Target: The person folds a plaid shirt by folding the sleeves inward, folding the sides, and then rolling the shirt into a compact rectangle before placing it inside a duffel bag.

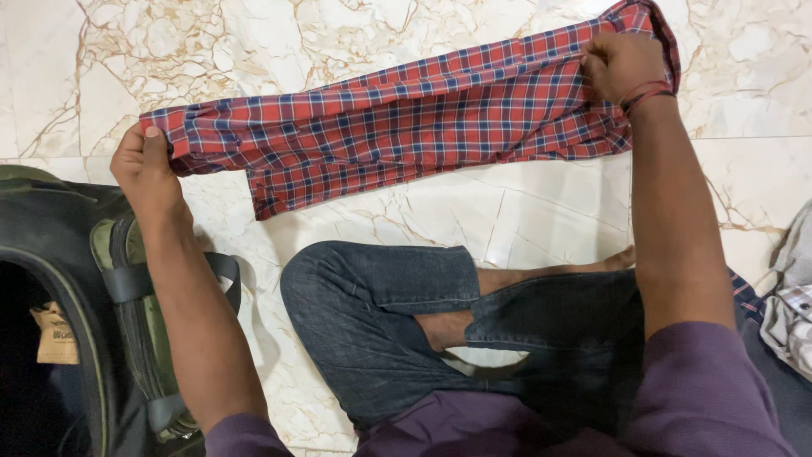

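Observation:
A red and blue checked shirt [406,127] is stretched out in the air above the marble floor, folded into a long band. My left hand [145,165] pinches its left end, thumb on top. My right hand [622,63], with a red thread around the wrist, grips the right end higher up, so the band slopes up to the right. My crossed legs in dark jeans [381,330] are below the shirt.
An open dark green bag [76,322] with black straps lies on the floor at my left. A pale checked cloth [791,313] is bunched at the right edge. The floor is white marble with brown veins [541,211].

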